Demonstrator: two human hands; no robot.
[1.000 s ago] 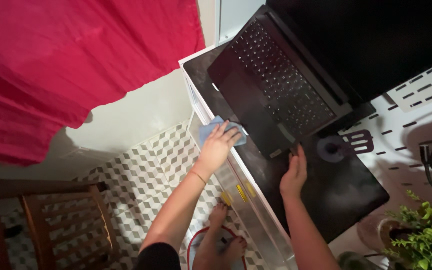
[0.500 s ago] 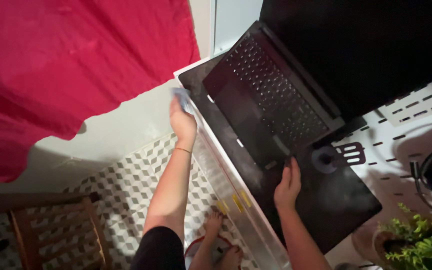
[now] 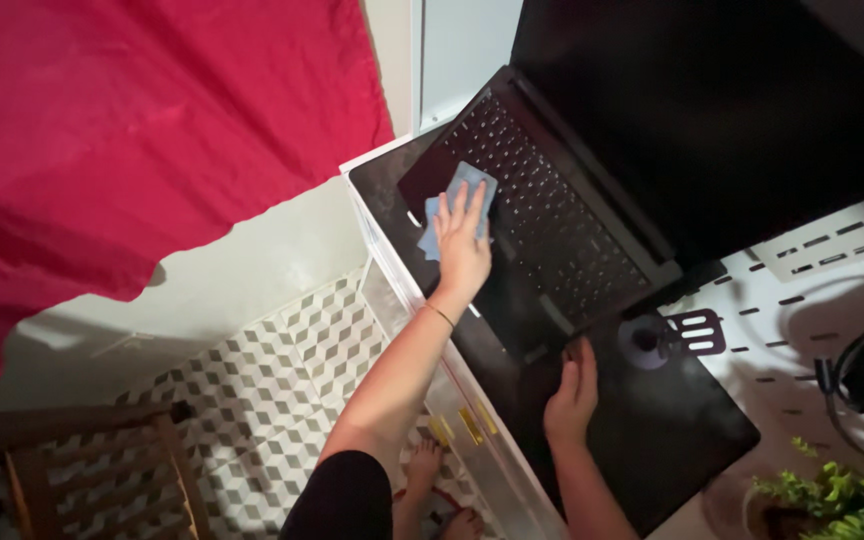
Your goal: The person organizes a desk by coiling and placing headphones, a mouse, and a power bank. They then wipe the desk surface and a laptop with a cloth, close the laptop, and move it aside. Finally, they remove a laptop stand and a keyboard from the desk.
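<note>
Here, my right hand (image 3: 572,395) rests flat, fingers loosely together, on the black desk mat (image 3: 672,440) at the laptop's (image 3: 552,200) five o'clock corner. Farther off, my left hand (image 3: 464,245) presses a blue cloth (image 3: 452,205) flat, fingers spread, on the palm rest.

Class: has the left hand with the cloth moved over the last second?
Yes. The left hand and cloth moved from the desk's front edge onto the laptop.

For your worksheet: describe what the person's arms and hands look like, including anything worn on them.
Both arms are bare from the elbow down. The left hand has a thin bracelet at the wrist and a black sleeve on the upper arm. The right hand wears nothing visible.
</note>
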